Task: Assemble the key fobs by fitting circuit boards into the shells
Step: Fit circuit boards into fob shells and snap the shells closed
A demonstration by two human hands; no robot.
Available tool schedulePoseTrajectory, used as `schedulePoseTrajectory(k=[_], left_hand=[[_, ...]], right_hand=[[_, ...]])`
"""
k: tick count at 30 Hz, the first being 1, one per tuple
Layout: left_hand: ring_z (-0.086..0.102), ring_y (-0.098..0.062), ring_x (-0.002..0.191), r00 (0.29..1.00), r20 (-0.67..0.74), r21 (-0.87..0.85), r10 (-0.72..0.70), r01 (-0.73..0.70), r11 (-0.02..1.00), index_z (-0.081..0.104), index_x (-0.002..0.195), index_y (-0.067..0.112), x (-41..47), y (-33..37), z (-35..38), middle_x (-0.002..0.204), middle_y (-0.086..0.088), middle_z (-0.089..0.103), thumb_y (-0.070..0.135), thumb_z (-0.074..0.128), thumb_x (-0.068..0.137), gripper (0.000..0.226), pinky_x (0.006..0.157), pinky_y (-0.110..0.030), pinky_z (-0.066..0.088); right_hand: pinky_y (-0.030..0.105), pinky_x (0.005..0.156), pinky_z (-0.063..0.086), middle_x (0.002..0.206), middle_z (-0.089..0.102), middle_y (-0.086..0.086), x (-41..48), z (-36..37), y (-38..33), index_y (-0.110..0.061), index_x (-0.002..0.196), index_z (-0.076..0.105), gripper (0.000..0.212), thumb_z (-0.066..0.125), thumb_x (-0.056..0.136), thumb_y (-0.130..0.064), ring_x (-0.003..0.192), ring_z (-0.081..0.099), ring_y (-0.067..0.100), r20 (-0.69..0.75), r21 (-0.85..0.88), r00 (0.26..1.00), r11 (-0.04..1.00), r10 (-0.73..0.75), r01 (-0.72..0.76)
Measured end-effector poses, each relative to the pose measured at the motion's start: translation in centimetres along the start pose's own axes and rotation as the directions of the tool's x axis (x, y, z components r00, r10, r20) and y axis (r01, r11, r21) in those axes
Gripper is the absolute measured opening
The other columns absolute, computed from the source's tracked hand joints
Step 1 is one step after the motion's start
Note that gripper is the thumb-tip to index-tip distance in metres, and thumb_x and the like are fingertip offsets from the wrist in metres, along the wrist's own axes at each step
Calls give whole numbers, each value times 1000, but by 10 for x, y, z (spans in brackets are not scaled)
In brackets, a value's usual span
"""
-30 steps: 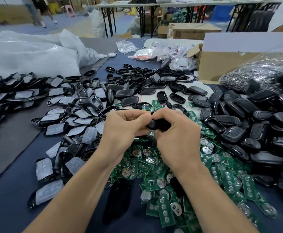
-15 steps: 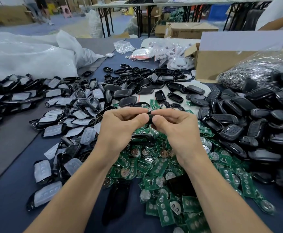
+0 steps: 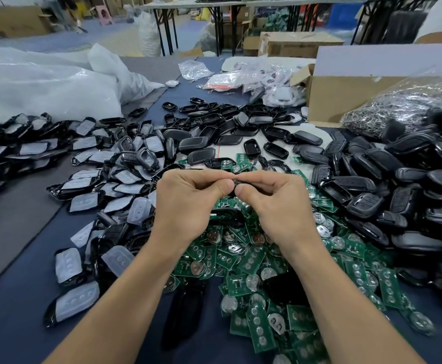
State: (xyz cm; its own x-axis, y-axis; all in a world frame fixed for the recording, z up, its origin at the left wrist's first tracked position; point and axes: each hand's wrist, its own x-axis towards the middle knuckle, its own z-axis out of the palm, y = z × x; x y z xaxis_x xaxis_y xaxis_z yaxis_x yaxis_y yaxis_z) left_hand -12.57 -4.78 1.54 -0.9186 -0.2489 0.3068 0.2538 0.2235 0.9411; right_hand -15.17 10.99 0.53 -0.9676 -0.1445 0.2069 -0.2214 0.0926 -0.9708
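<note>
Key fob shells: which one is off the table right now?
The black shell pinched between the left hand and right hand, above the green circuit boards; every other shell lies on the table.

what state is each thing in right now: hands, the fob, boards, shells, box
left hand, pinching the key fob
right hand, pinching the key fob from the other side
key fob, held up between both hands, mostly hidden; cannot tell if it is snapped shut
circuit boards, loose in a heap below the hands
black shells, piled loose on the right
cardboard box, open, flap raised
</note>
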Motion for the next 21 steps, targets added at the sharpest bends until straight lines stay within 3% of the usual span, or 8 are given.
schedulePoseTrajectory(k=[5,12,15,18,21], left_hand=[[78,-10,83,995,60,-28,-80,82,996,83,90,32,2,1,1,87,5,82,8,84,85,24,74,-18,59],[79,-14,77,996,-22,-61,-81,80,995,84,83,28,1,1,0,81,2,81,6,86,82,22,70,-21,60],[79,-15,87,992,19,-165,-128,129,978,85,93,30,1,3,0,90,0,82,13,85,84,19,76,-23,62],[78,-20,91,989,113,-213,-93,116,970,85,97,30,-3,4,7,96,-3,82,20,80,88,14,83,-37,64],[74,-21,82,995,39,-226,-91,97,969,85,90,27,-6,3,16,88,-5,80,29,74,91,11,82,-44,63]], right_hand=[[27,78,63,84,80,-13,-2,1,0,-34,89,81,23,84,85,-12,83,77,6,-48,31,999,999,-11,13],[29,82,62,86,80,-15,-5,10,0,-35,89,81,22,81,88,-13,84,77,5,-48,6,999,1000,1,-1],[23,77,60,86,81,-4,-4,12,-5,-27,87,83,19,77,91,-10,82,77,8,-71,194,992,977,104,-89],[25,72,60,90,81,6,-5,16,-13,-16,85,84,15,72,94,-12,81,76,14,-44,490,965,848,259,-205],[28,71,61,93,80,11,-9,19,-16,-13,85,83,16,70,95,-15,85,78,21,-3,548,954,798,301,-250]])
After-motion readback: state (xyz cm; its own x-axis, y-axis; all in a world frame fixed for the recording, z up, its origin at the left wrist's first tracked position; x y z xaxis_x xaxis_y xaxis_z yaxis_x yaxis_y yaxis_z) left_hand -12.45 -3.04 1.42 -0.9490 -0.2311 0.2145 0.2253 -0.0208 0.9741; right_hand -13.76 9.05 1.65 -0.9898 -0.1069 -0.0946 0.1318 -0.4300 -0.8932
